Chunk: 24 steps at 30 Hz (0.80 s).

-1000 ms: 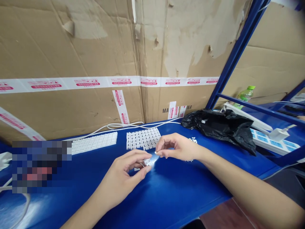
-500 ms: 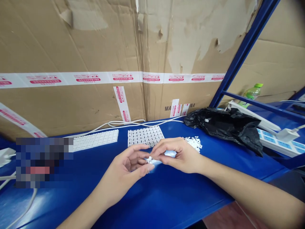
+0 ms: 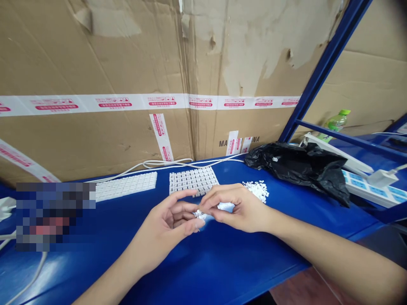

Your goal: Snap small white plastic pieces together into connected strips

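Over the blue table (image 3: 203,271), our hands, slightly apart a second ago, now meet at one piece.
Our right hand (image 3: 249,209) has come in, fingers pinched on the small white piece (image 3: 199,214); our left hand (image 3: 171,220) grips it between thumb and fingers. White rows (image 3: 190,179) lie beyond the fingers, partly covered; the loose white bits (image 3: 259,190) behind the right fingers show more now. Any separate bit in the right pinch: hidden, cannot tell.

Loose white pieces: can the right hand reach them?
Probably yes: the loose white pieces lie just beyond the right hand, nothing seen between, though its fingers are busy at a white part.
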Tool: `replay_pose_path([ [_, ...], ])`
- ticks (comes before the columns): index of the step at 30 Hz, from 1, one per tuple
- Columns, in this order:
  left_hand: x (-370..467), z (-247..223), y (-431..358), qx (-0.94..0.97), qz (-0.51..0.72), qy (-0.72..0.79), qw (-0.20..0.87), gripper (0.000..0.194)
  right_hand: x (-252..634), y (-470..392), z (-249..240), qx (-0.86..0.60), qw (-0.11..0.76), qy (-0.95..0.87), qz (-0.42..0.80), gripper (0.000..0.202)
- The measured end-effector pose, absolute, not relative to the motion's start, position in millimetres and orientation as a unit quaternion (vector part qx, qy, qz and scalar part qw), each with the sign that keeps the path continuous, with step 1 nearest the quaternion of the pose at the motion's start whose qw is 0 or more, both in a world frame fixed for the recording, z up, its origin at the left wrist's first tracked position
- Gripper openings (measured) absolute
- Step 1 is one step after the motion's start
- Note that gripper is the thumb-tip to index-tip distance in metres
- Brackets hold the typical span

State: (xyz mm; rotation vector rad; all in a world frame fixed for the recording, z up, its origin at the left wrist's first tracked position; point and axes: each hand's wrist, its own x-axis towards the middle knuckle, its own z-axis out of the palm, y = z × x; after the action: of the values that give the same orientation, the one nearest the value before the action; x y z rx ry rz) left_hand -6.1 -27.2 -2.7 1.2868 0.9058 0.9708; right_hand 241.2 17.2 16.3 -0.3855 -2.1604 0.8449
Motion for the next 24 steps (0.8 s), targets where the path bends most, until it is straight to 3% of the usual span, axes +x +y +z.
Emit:
replay_pose_path([
  [8,-8.2,-6.6,-22.8,0.567,0.44,0.395,0.574,0.058,239.0,11.6,23.5,-0.143,0.376,-0.859,0.315,0.028],
  [17,-7.5,-4.0,-28.9,0.602,0.391,0.385,0.58,0.069,227.7,10.9,-1.1,-0.058,0.418,-0.897,0.134,0.016],
  [24,-7.0,6.5,-28.7,0.64,0.352,0.395,0.558,0.068,226.6,10.4,-2.3,-0.079,0.427,-0.887,0.154,0.021],
])
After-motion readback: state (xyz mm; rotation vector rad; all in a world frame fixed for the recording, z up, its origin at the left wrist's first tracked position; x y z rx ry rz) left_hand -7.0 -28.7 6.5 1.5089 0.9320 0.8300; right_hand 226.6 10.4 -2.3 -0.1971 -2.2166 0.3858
